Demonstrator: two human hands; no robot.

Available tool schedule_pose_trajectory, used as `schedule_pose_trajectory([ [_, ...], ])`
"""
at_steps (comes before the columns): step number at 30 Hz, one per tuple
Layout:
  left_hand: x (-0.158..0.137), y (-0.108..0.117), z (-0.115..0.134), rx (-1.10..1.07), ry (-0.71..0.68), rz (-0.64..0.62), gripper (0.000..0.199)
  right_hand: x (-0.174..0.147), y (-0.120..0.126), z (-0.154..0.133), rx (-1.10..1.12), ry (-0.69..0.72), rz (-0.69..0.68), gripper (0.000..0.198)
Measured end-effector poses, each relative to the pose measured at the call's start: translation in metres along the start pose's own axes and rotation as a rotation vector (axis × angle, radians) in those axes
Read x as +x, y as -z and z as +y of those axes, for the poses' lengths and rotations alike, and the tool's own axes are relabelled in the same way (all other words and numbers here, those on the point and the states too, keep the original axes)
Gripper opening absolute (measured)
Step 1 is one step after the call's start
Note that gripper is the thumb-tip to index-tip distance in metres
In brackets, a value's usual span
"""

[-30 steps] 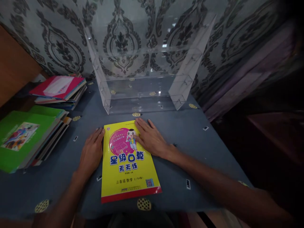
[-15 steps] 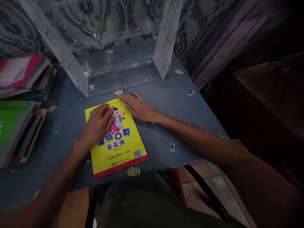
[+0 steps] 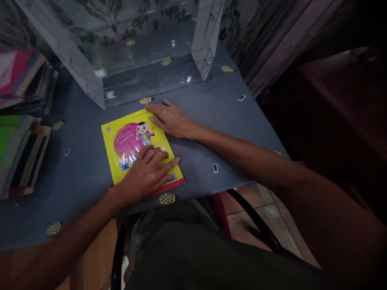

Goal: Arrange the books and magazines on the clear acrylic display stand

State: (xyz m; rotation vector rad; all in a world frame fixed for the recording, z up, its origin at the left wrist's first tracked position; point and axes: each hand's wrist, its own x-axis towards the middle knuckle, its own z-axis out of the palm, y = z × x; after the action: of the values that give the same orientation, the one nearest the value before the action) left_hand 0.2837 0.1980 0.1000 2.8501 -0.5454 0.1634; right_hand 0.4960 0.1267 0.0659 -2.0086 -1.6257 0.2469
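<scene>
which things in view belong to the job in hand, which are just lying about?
In use, judging by contact:
yellow book
left hand, on its lower cover
right hand, at its upper right edge

Likely just lying about, untouched:
pink-topped book stack
green-topped book stack
transparent rack, role unclear

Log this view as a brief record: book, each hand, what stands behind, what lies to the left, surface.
Book: yellow book, lying flat, front cover up
Left hand: fingers spread over the cover's lower part
Right hand: at the book's upper right corner, fingers extended
Behind: clear stand with shelves
Left side: pink-topped stack; green-topped stack, nearer the person
Surface: table with blue-grey covering, pineapple prints
</scene>
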Motion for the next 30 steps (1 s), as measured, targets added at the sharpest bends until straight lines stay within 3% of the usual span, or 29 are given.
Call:
schedule_pose_trajectory([
  [5, -0.009, 0.0, 0.027, 0.02, -0.092, 0.004, 0.038, -0.001, 0.002, -0.004, -0.007, -0.003, -0.001, 0.051],
  [15, -0.011, 0.0, 0.035, 0.086, -0.074, 0.05, 0.034, -0.003, 0.006, -0.026, -0.165, 0.004, 0.013, 0.045],
  [18, -0.01, 0.0, 0.04, 0.119, -0.042, 0.091, 0.034, 0.006, 0.001, -0.044, -0.231, 0.059, -0.007, 0.041],
  [24, -0.016, -0.003, 0.055, 0.14, 0.056, 0.069, 0.036, 0.045, -0.029, -0.08, -0.213, 0.256, -0.176, 0.047],
  [28, -0.031, 0.015, 0.038, -0.111, 0.126, 0.102, 0.039, 0.057, -0.042, -0.087, -0.218, 0.31, -0.209, 0.047],
  [30, -0.043, 0.028, 0.008, -0.224, 0.301, 0.271, 0.042, 0.057, -0.044, -0.085, -0.221, 0.338, -0.224, 0.046],
])
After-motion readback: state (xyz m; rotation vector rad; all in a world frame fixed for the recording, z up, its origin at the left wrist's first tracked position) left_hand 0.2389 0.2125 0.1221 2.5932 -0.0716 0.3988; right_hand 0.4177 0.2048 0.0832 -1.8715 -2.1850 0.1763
